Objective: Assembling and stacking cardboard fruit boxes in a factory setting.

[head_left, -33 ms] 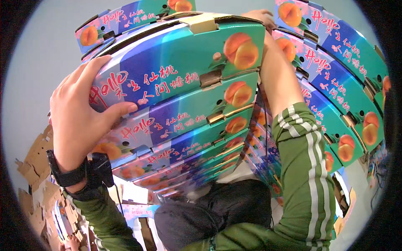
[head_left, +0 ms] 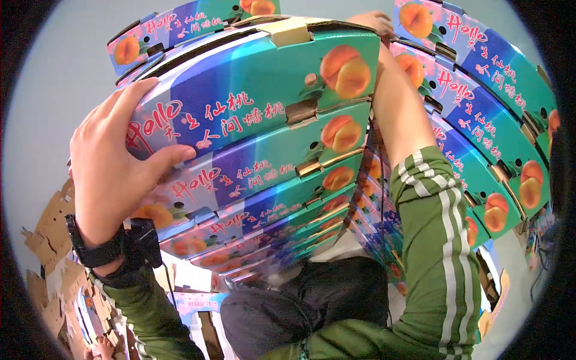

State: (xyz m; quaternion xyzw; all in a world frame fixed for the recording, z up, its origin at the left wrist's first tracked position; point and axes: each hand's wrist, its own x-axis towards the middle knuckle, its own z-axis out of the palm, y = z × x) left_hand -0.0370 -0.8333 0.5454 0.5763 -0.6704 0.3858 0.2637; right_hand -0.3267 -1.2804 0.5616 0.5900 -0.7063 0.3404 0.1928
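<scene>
In front of me stands a tall stack of printed cardboard fruit boxes in blue, green and pink with peach pictures. My left hand (head_left: 111, 150) grips the left end of the top box (head_left: 240, 90), thumb on its front face and fingers over the upper edge. My right arm reaches along the box's right side. At its far right corner my right hand (head_left: 373, 24) is curled against the box, its palm and part of the fingers hidden. Directly beneath lies another box (head_left: 252, 174) of the same kind.
A second stack of like boxes (head_left: 480, 78) rises close on the right. Behind the top box sits another box (head_left: 180, 36). Flattened brown cardboard (head_left: 51, 222) lies at the left. Another person's hand (head_left: 104, 347) shows at the lower left.
</scene>
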